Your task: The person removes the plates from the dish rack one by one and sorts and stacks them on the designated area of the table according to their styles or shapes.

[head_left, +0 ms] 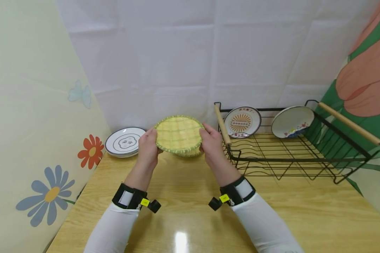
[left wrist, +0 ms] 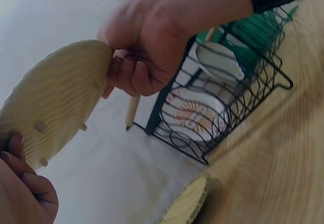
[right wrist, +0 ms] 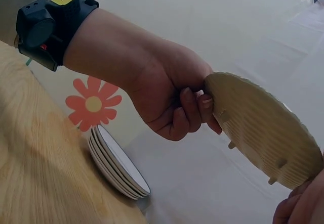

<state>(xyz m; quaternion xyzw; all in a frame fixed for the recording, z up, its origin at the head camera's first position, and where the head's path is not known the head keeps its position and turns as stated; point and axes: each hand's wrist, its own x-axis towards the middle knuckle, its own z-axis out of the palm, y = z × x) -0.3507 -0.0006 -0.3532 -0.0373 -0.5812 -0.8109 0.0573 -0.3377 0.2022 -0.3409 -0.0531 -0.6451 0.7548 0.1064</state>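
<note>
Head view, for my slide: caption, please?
Left hand and right hand hold woven tray between stacked plates and wire rack.

White backdrop (head_left: 164, 63) behind wood-grain table (head_left: 183, 186)

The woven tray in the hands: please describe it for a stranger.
Look above the wooden table. Between the left hand and the right hand is a round yellow woven tray with a green rim. Unlike the similar tray below, it is held up.
</note>
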